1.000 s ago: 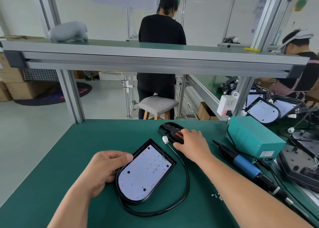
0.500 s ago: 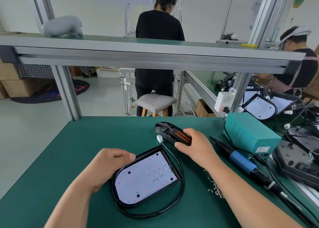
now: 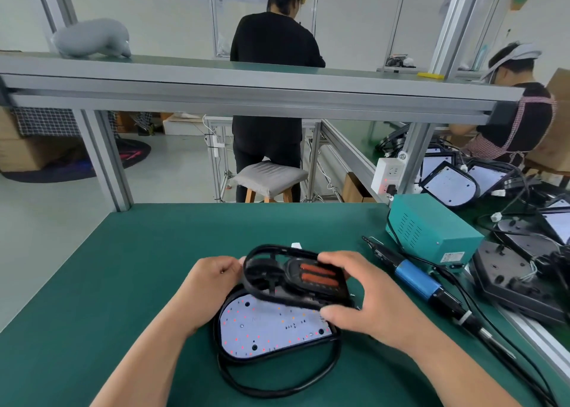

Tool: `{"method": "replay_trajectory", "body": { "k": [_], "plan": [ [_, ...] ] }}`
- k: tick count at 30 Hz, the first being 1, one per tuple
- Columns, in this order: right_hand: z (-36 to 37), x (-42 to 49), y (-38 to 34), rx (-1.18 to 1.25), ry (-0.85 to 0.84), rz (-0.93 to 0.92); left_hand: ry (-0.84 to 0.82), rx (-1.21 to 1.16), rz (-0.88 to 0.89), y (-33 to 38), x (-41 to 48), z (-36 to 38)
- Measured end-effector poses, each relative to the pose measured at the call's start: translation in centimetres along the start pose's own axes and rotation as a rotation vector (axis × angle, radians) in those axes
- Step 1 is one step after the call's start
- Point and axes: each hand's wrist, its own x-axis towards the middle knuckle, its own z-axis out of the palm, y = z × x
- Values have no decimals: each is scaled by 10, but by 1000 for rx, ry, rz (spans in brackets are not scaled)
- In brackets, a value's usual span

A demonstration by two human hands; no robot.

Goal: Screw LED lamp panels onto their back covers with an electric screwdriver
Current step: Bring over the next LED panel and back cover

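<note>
A white LED panel dotted with red and orange lights (image 3: 265, 326) lies in its black back cover on the green bench, a black cable (image 3: 277, 388) looped round its near side. Above its far end I hold a black oval part with two red bars (image 3: 314, 278). My right hand (image 3: 367, 295) grips that part from the right, thumb at its near edge. My left hand (image 3: 209, 286) curls round the left rim of the lamp and touches the part's ring end. The blue electric screwdriver (image 3: 416, 280) lies untouched on the bench to the right.
A teal power box (image 3: 431, 227) stands right of the screwdriver. Several more black lamp housings and panels (image 3: 524, 271) crowd the right side. An aluminium shelf beam (image 3: 246, 95) crosses overhead. One person stands behind the bench, another sits at the far right.
My right hand has picked the black part with red bars up from the bench and brought it over the panel. The lamp has slid nearer and turned, with my left hand still on it.
</note>
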Motion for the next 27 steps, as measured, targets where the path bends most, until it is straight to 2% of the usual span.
{"method": "replay_trajectory", "body": {
  "k": [3, 14, 22, 27],
  "plan": [
    [-1, -7, -1, -45, -105, -47, 43, -56, -17, -1, -1, -1],
    [4, -5, -12, -130, -269, -130, -95, -114, -33, 8, -8, -2],
    [6, -5, -20, -192, -301, -137, -176, -149, -38, 7, -8, -7],
    [6, -7, -20, -132, -279, -161, -163, -65, -18, 6, -7, -6]
  ]
}}
